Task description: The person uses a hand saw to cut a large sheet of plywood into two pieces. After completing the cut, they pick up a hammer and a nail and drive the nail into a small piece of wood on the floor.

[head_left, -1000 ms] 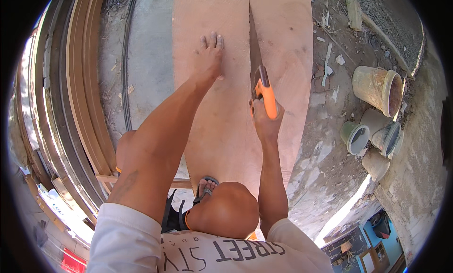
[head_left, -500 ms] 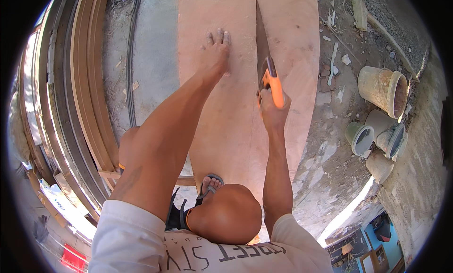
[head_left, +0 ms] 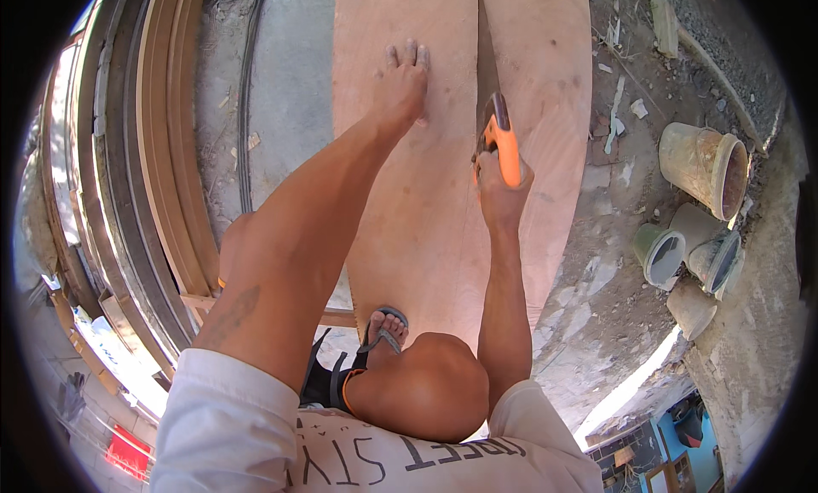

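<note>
My left hand (head_left: 402, 86) presses on a reddish-brown plywood sheet (head_left: 409, 212), palm down with its fingers stretched forward. To the right, my right hand (head_left: 504, 199) is closed around the orange and black handle of a handsaw (head_left: 509, 156). The saw's blade (head_left: 488, 63) points away from me and lies along a long, narrow gap in the plywood. Right of that gap is the other strip of the sheet (head_left: 550, 75). My sandalled foot (head_left: 388, 329) is by the sheet's near left part, below my bent knee (head_left: 426, 378).
Long boards (head_left: 162, 126) stand along the left, with a dark cable (head_left: 245, 101) on the concrete beside them. Several used buckets (head_left: 694, 165) lie tipped on the right among rubble and scraps. A wooden bar (head_left: 341, 317) passes near the sheet's close end.
The view has shifted a little, so the scene sits slightly farther right. My left hand keeps its place on the plywood, and the saw stays in my right hand at the gap.
</note>
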`<state>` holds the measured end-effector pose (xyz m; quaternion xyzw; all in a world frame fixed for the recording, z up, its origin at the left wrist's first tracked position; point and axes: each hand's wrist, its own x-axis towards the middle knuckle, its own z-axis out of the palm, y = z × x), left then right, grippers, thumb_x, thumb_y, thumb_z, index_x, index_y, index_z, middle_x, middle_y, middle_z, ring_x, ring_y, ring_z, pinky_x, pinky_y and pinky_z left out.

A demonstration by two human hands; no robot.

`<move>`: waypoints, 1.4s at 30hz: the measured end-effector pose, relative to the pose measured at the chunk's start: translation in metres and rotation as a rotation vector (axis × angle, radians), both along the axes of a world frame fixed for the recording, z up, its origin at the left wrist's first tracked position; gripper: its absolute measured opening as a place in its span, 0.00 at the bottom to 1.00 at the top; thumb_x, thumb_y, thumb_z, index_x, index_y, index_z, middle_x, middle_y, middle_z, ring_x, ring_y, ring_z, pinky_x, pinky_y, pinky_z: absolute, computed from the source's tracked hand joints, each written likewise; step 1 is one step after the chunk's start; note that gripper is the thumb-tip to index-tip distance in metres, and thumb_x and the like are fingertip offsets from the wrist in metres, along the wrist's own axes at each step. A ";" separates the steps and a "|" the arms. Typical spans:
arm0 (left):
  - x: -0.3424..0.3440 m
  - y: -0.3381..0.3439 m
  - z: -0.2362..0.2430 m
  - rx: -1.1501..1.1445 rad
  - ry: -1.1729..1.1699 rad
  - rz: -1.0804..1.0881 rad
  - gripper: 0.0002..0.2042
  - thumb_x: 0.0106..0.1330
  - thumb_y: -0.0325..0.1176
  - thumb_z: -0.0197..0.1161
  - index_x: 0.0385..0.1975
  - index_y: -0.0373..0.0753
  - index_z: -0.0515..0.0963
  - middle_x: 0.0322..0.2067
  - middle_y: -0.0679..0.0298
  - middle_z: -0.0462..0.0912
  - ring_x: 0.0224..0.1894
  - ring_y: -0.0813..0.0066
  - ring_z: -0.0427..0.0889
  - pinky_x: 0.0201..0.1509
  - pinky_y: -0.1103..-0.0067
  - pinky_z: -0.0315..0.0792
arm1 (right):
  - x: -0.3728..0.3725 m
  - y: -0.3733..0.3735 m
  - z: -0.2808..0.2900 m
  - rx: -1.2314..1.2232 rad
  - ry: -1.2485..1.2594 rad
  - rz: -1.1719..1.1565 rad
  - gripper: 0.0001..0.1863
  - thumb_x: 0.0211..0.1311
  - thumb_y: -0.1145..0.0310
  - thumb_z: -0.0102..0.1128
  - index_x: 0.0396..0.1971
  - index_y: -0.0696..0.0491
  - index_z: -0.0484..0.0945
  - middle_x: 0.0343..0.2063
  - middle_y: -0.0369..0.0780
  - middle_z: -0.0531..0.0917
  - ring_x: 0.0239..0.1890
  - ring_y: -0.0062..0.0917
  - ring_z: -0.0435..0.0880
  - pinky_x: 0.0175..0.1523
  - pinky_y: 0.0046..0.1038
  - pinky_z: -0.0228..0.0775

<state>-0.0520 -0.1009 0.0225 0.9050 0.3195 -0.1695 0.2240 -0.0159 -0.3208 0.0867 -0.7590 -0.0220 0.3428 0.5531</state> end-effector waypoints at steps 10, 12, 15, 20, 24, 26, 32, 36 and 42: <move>-0.015 0.006 -0.013 0.010 0.038 -0.005 0.70 0.34 0.31 0.92 0.82 0.39 0.50 0.84 0.54 0.46 0.82 0.38 0.49 0.77 0.42 0.64 | -0.144 -0.152 0.060 -0.263 0.002 -0.038 0.16 0.66 0.79 0.62 0.53 0.64 0.84 0.37 0.39 0.88 0.40 0.19 0.85 0.51 0.25 0.77; -0.012 0.004 -0.013 0.013 0.049 0.002 0.70 0.34 0.31 0.92 0.82 0.39 0.50 0.84 0.54 0.46 0.82 0.37 0.49 0.77 0.42 0.65 | -0.097 -0.115 0.031 -0.107 -0.044 0.030 0.10 0.66 0.78 0.62 0.46 0.63 0.84 0.31 0.35 0.84 0.33 0.16 0.80 0.42 0.23 0.74; -0.005 0.004 -0.016 -0.007 -0.007 -0.026 0.70 0.35 0.31 0.92 0.82 0.39 0.49 0.84 0.54 0.46 0.82 0.37 0.49 0.77 0.42 0.65 | -0.035 -0.037 0.008 -0.038 -0.029 0.033 0.02 0.66 0.78 0.61 0.34 0.60 0.77 0.23 0.29 0.73 0.26 0.12 0.68 0.31 0.24 0.63; -0.017 0.019 -0.022 -0.005 0.011 0.006 0.69 0.36 0.31 0.91 0.82 0.40 0.49 0.84 0.53 0.46 0.82 0.37 0.48 0.77 0.42 0.64 | -0.109 -0.122 0.045 -0.093 0.031 0.006 0.16 0.64 0.81 0.57 0.51 0.64 0.81 0.35 0.38 0.84 0.38 0.19 0.81 0.48 0.25 0.73; -0.013 0.006 -0.014 -0.001 0.008 -0.005 0.68 0.37 0.30 0.91 0.82 0.39 0.50 0.83 0.53 0.46 0.83 0.37 0.48 0.78 0.42 0.63 | -0.157 -0.168 0.077 -0.208 0.009 -0.062 0.23 0.64 0.82 0.56 0.59 0.65 0.82 0.43 0.44 0.88 0.46 0.23 0.87 0.57 0.27 0.77; -0.020 0.008 -0.016 -0.001 0.039 0.016 0.68 0.37 0.30 0.91 0.82 0.39 0.50 0.83 0.53 0.46 0.83 0.37 0.48 0.78 0.43 0.63 | -0.110 -0.122 0.052 -0.131 -0.010 0.001 0.16 0.65 0.80 0.58 0.52 0.64 0.83 0.36 0.39 0.85 0.38 0.19 0.83 0.49 0.25 0.75; -0.018 0.016 -0.021 -0.019 0.004 0.023 0.69 0.36 0.28 0.91 0.82 0.40 0.50 0.83 0.54 0.47 0.83 0.37 0.48 0.78 0.42 0.63 | -0.045 -0.034 0.015 -0.088 0.063 0.020 0.04 0.64 0.79 0.59 0.37 0.61 0.80 0.26 0.32 0.77 0.28 0.14 0.72 0.34 0.24 0.66; -0.021 0.013 -0.022 -0.026 -0.017 0.018 0.69 0.36 0.27 0.90 0.82 0.40 0.50 0.83 0.54 0.46 0.83 0.37 0.47 0.78 0.42 0.63 | -0.167 -0.182 0.086 -0.241 0.085 -0.001 0.22 0.65 0.81 0.55 0.60 0.66 0.81 0.46 0.44 0.88 0.49 0.22 0.87 0.59 0.28 0.78; -0.011 0.007 -0.014 -0.037 -0.010 0.015 0.69 0.36 0.27 0.90 0.82 0.39 0.50 0.84 0.54 0.45 0.83 0.38 0.47 0.78 0.42 0.63 | -0.059 -0.074 0.019 -0.059 0.010 0.023 0.05 0.69 0.77 0.59 0.39 0.61 0.82 0.25 0.30 0.77 0.26 0.12 0.71 0.32 0.21 0.65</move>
